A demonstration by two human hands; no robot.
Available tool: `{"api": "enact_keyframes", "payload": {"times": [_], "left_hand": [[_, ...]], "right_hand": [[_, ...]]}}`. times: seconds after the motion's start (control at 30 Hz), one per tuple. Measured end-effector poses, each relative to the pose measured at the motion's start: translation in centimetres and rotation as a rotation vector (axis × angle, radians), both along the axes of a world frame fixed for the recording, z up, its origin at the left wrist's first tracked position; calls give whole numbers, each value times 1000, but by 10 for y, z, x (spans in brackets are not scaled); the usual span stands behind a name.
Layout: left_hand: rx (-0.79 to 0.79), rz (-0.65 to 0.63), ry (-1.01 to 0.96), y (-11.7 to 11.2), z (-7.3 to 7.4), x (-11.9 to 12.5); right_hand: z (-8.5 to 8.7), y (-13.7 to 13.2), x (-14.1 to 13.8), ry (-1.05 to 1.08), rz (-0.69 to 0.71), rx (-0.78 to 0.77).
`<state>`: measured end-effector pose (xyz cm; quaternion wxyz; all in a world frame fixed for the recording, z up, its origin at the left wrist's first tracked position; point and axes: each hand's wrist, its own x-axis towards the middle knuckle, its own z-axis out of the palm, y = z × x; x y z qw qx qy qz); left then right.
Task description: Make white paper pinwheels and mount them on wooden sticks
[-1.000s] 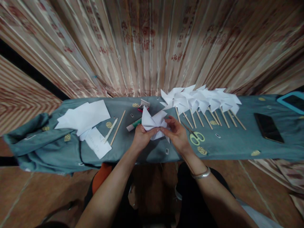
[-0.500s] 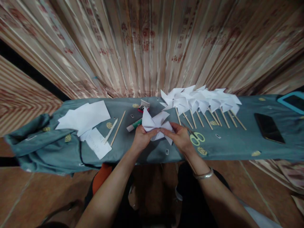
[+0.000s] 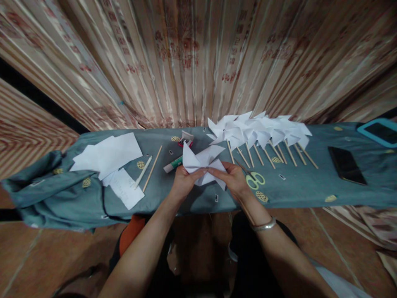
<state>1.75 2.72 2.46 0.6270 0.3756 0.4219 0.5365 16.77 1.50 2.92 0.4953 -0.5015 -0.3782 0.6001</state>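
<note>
My left hand (image 3: 182, 183) and my right hand (image 3: 233, 179) both pinch the middle of a folded white paper pinwheel (image 3: 201, 162), held just above the grey-green cloth (image 3: 297, 186) over the table. The fingertips of the two hands meet at the pinwheel's centre. A row of finished white pinwheels on wooden sticks (image 3: 260, 132) lies behind and to the right. Green-handled scissors (image 3: 254, 179) rest right beside my right hand. A glue stick (image 3: 172, 164) lies just behind my left hand.
A stack of white paper squares (image 3: 107, 154) lies at the left, with a pen (image 3: 142, 172) and a loose wooden stick (image 3: 152, 168) beside it. A dark phone (image 3: 346, 165) and a blue-cased tablet (image 3: 379, 131) lie at the right. Patterned curtains (image 3: 192, 62) hang behind.
My right hand has slid in over the pinwheel's centre and now pinches it opposite the left hand. The camera has shifted slightly.
</note>
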Motion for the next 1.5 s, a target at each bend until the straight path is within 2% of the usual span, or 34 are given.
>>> {"api": "enact_keyframes", "payload": {"times": [0.57,1.1,1.5], "left_hand": [[-13,57,39,-4,3,1],[-19,59,104,-4,-1,-3],[-39,97,96,-2,-1,-2]], "right_hand": [[-3,0,1,-62,10,94],[4,0,-1,-35,65,30],[3,1,-2,-48,62,45]]}}
